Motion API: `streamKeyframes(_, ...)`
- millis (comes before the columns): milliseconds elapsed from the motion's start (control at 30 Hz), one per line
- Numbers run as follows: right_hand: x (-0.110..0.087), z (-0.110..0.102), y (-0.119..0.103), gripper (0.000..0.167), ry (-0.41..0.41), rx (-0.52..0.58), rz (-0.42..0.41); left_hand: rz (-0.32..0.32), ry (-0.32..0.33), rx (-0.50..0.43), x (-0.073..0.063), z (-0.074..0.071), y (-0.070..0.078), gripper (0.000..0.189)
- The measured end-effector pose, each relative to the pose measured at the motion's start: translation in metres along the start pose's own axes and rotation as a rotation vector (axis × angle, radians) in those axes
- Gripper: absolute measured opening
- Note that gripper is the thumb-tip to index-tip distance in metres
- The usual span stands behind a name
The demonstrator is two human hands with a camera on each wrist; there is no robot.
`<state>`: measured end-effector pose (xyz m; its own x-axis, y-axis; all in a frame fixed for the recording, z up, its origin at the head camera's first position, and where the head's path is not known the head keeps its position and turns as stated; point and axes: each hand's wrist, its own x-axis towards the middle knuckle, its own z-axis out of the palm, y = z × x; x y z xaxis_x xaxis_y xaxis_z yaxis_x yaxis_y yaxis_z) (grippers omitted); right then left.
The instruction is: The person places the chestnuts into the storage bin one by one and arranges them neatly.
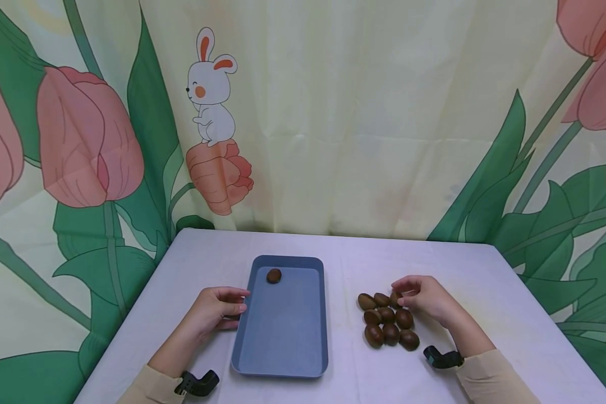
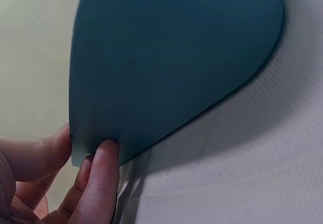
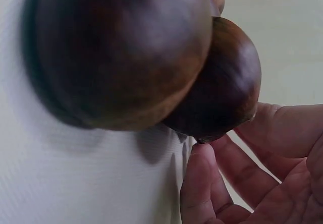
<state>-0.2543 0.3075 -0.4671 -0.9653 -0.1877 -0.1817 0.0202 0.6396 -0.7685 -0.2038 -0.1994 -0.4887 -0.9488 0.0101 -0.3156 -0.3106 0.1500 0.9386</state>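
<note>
A blue-grey rectangular tray (image 1: 285, 336) lies on the table with one brown chestnut (image 1: 274, 275) near its far left corner. My left hand (image 1: 216, 310) holds the tray's left edge; in the left wrist view the thumb is at the rim and the fingertips (image 2: 106, 156) touch the outer wall. Right of the tray, several glossy chestnuts (image 1: 391, 334) sit close together in rough rows. At the group's far right corner, my right hand (image 1: 426, 297) pinches a chestnut (image 1: 395, 299) between thumb and fingers. Nearer chestnuts (image 3: 123, 52) partly block the right wrist view.
A white cloth covers the table (image 1: 348, 359). Behind it hangs a curtain (image 1: 343, 123) printed with tulips, leaves and a rabbit. Each wrist wears a black band, the left one (image 1: 198, 384) close to the tray's near left corner.
</note>
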Motion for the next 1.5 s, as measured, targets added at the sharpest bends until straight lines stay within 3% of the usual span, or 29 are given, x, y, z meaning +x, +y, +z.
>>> streamKeyframes(167,-0.002,0.002,0.002,0.038,-0.001,0.023,-0.014,-0.007,0.001,-0.008,0.0,0.0,0.001,0.038)
streamKeyframes(667,-0.002,0.001,-0.007,0.023,0.038,-0.061,0.028,-0.015,-0.005,-0.024,0.003,-0.001,-0.002,0.04)
streamKeyframes(1100,0.001,-0.003,-0.032,0.026,0.031,-0.018,-0.029,-0.022,-0.005,-0.031,0.002,-0.001,0.0,0.04)
streamKeyframes(1500,0.012,0.011,-0.065,0.023,-0.001,0.012,-0.094,-0.025,0.003,-0.021,0.001,0.0,0.0,0.039)
